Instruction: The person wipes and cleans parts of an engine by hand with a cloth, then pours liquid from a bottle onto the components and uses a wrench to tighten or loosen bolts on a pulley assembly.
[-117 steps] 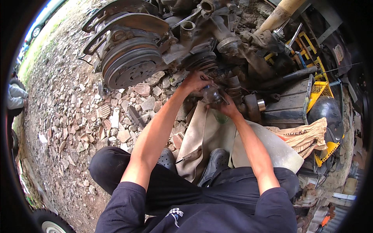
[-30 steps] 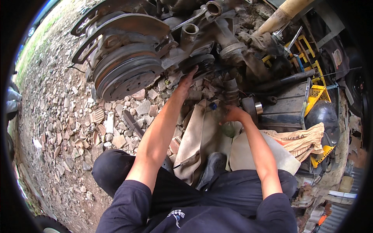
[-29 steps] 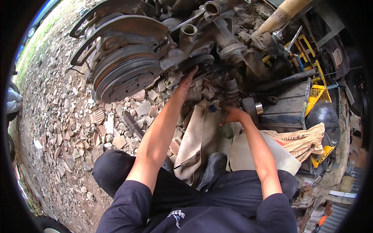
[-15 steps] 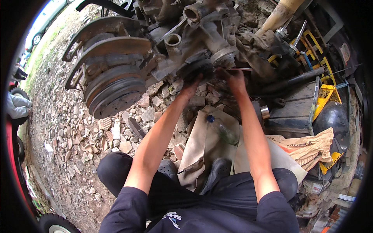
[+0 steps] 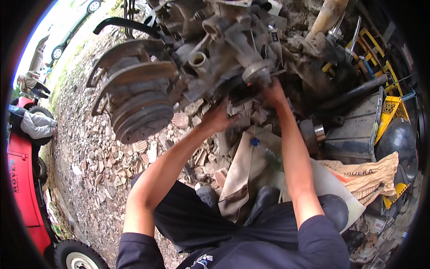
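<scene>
My left hand [image 5: 217,117] is raised under the dirty metal assembly [image 5: 226,40], beside a dark round part [image 5: 230,84]; its thumb is spread and its fingertips are partly hidden. My right hand [image 5: 273,94] reaches up at a round flange [image 5: 256,71], fingers blurred and mostly hidden. Left of both, stacked rusty discs [image 5: 143,121] hang with curved plates. Below my hands, a clear greenish plastic bottle with a blue cap [image 5: 254,141] lies on a beige sheet [image 5: 235,184] over my feet.
Broken tile and stones [image 5: 98,179] cover the ground. At right are a dark metal box [image 5: 347,136], yellow crates [image 5: 385,112] and a paper sack [image 5: 363,170]. At far left stand a red vehicle [image 5: 24,188] and people [image 5: 38,123]; a bamboo pole [image 5: 324,20] slants at top right.
My right hand has left the bottle and moved up under the assembly. My left hand has shifted lower, thumb out. The view has swung, showing more of the red vehicle and the people.
</scene>
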Motion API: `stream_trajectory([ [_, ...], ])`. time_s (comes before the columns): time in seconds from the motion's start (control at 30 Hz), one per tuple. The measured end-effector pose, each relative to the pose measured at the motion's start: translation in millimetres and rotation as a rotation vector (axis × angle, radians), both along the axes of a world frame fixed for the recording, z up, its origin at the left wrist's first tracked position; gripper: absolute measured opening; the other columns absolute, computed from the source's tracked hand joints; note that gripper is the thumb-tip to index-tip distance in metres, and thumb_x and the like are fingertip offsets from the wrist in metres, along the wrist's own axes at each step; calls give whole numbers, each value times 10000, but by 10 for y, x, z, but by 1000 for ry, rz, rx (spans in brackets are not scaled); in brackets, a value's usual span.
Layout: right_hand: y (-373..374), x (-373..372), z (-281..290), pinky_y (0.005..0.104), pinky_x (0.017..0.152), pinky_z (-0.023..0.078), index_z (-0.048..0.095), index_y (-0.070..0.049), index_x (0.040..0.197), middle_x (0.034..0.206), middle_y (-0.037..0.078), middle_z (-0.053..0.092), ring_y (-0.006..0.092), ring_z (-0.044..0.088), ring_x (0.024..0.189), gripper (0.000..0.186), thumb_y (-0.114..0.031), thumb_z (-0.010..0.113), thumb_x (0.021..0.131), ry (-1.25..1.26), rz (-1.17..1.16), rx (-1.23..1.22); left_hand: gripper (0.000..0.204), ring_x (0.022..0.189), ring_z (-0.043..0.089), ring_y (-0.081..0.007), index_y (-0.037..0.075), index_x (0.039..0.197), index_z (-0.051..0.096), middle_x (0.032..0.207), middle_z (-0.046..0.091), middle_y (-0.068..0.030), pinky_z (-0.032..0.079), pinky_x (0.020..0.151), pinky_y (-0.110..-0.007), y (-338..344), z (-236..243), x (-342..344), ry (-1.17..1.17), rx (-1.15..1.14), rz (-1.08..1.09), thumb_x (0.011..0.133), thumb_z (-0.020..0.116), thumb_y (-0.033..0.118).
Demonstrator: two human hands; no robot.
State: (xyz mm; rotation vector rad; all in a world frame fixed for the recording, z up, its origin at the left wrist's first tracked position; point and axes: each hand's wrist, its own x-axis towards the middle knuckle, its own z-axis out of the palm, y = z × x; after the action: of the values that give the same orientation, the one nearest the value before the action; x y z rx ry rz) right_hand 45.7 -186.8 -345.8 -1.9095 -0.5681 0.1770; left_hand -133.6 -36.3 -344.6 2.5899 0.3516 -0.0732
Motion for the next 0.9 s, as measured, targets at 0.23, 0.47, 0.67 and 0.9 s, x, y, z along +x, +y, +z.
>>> stream_trajectory([
  [0.23,-126,288,-118,354,762,506,703,7,950,861,120,720,206,670,793,287,-236,701,796,92,109,270,945,1319,392,-401,15,1477,212,1469,313,-276,354,1092,-419,39,109,162,0,63,-27,808,681,492],
  [0.47,-250,236,-76,303,750,497,692,10,966,853,73,710,163,647,797,215,-166,674,845,-4,-41,-37,882,1333,369,-414,62,1475,260,1474,314,-258,335,1095,-476,98,91,219,82,52,-44,815,677,473],
  [0.67,-110,-41,-10,324,756,502,691,21,960,861,99,711,178,651,799,212,-151,660,839,92,67,126,760,1253,470,-368,50,1416,389,1383,451,-231,396,1043,-413,75,-82,253,-42,113,-65,808,693,390],
  [0.9,-78,52,-166,362,752,507,698,16,942,893,144,716,220,688,838,279,-227,674,806,-68,79,42,712,1213,507,-361,63,1405,416,1313,526,-212,403,1035,-408,83,-27,272,-122,28,-62,814,692,348],
])
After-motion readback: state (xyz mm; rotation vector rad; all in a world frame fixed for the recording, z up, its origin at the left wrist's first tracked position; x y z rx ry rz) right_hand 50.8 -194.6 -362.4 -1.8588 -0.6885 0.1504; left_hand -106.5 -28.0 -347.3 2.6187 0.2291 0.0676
